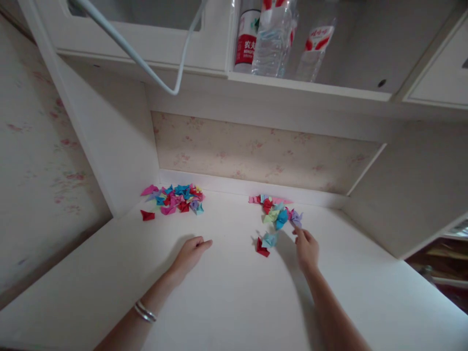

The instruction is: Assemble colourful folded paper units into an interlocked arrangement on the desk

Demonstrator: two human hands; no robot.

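Note:
My right hand (306, 247) reaches to the right-hand group of folded paper cranes, its thumb and finger pinched at the lower edge of a purple paper crane (297, 218). Beside that lie a blue crane (281, 219), a pale green crane (271, 216) and a red crane (267, 205). Nearer me, a light teal crane (269, 240) touches a dark red crane (262, 248). My left hand (190, 254) is curled closed above the desk, thumb sticking out, with nothing visible in it. Left of centre sits a larger colourful pile of paper cranes (177, 199).
A single red folded piece (147, 215) lies apart at the left pile's front. The white desk (226, 292) has side panels and a back ledge. Overhead, a shelf holds plastic bottles (272, 39), and a white cable (146, 63) hangs down.

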